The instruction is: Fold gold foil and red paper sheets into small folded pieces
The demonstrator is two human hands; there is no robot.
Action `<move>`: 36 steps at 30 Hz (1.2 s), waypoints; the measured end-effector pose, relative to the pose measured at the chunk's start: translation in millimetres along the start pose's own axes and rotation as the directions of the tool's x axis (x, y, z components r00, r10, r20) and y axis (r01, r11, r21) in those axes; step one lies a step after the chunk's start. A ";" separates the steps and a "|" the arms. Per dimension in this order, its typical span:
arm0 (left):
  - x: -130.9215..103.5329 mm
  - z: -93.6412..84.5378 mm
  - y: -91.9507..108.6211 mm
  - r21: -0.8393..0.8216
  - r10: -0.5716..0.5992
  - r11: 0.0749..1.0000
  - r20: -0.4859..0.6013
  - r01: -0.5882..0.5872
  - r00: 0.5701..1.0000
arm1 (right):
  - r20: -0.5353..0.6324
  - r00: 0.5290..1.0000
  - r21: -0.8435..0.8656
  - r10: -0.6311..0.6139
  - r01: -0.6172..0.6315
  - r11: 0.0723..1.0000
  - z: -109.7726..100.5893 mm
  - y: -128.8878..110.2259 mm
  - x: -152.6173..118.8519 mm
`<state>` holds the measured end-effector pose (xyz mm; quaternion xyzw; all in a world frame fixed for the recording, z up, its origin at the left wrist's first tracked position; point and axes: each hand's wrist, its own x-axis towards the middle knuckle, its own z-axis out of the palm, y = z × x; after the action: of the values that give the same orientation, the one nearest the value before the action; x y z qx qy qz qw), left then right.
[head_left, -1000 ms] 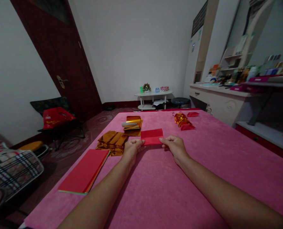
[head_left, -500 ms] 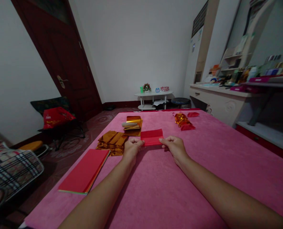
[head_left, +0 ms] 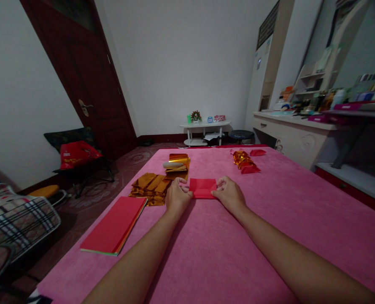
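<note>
A small sheet of red paper point(head_left: 203, 188) with a crease across it is held between my two hands over the pink cover. My left hand point(head_left: 178, 195) grips its left edge, thumb at the near corner. On the opposite edge, my right hand point(head_left: 230, 193) pinches the paper with thumb and bent fingers. Just left of my left hand lies a pile of folded gold foil paper point(head_left: 151, 187). Behind it are more gold foil point(head_left: 178, 158) and a pale rod-like object point(head_left: 172, 164). A stack of coloured paper, red on top point(head_left: 114, 226), lies nearer me on the left.
Crumpled gold foil point(head_left: 242, 159) and folded red pieces point(head_left: 249, 168) lie at the far right of the pink-covered surface point(head_left: 269, 211). Beyond its edge stand a white side table point(head_left: 204, 124), a dark stool point(head_left: 241, 134) and a dressing table point(head_left: 295, 131). A chair with a red bag point(head_left: 79, 154) stands left.
The red paper has come down and lies flatter, its raised far part lowered. Both hands stay on its edges, with the fingers shifted toward the far side. The view has moved slightly.
</note>
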<state>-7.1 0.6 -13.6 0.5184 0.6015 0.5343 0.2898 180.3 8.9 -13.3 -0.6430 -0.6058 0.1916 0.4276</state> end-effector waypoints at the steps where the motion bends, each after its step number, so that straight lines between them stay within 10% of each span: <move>1: -1.6 -0.9 2.7 0.044 0.018 0.999 -0.013 -0.017 1.000 | 0.007 1.000 -0.047 -0.004 0.004 0.999 -0.1 -0.6 0.1; 9: -8.0 -0.4 2.2 0.323 0.207 0.925 0.021 -0.202 0.978 | 0.042 0.998 -0.159 -0.045 0.052 0.986 1.8 4.4 3.2; 17: -5.0 1.4 -1.7 0.369 0.492 0.746 0.257 -0.555 0.832 | 0.052 0.992 -0.227 -0.119 0.128 0.966 -1.4 5.1 3.6; 24: 16.2 2.9 -21.4 0.117 0.269 0.943 0.281 -0.312 0.921 | 0.167 0.986 -0.210 -0.025 0.060 0.976 -1.8 8.9 11.8; 36: 17.3 0.1 -15.4 0.366 0.204 0.877 0.300 -0.310 0.932 | 0.190 0.982 -0.308 -0.007 0.066 0.949 -3.4 4.0 11.9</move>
<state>-17.0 18.5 -24.6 0.7069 0.5825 0.3608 0.1755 187.6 19.4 -11.3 -0.6703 -0.6778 0.1448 0.2652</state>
